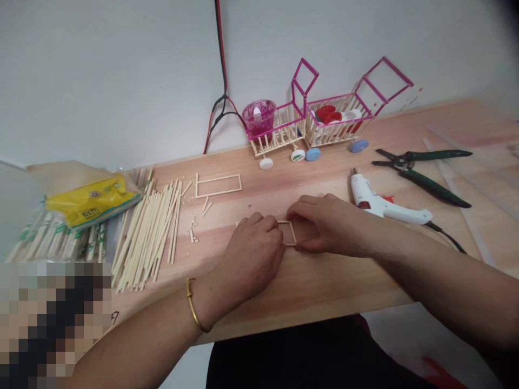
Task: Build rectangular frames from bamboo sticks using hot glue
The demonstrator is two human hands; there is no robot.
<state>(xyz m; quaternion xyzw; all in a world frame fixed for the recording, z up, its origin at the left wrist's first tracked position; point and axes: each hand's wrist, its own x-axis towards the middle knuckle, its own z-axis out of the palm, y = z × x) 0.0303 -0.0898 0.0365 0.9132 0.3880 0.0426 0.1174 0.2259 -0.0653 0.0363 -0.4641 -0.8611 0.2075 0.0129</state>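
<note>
**tiny stick frame, both hands on it – how it'll handle**

the little stick frame (288, 233) lies flat on the wooden table (332, 281), about the middle of the board and close to the near edge, right between the two hands. only the middle of it shows, the ends are under fingers.

left hand (253, 254) is curled up, fingertips nipping the left end of the frame. right hand (324, 224) has its fingers bent down over the right end, closed on it the same way. gold bangle (194, 305) on the left wrist.

my read: this thing weighs basically nothing. the thin sticks are stiff along their length but snap easily if bent, and the corners look like the weak spots. i'd hold it at the corners, pinching flat against the table, not by the middle of a long side.

around it: a finished rectangle frame (218, 185) further back, a pile of loose sticks (150, 232) to the left, a yellow packet (91, 200) beyond those. the glue gun (381, 204) sits just right of the right hand, cutters (421, 173) past it, and two pink-edged stick carts (316, 121) against the wall.
</note>
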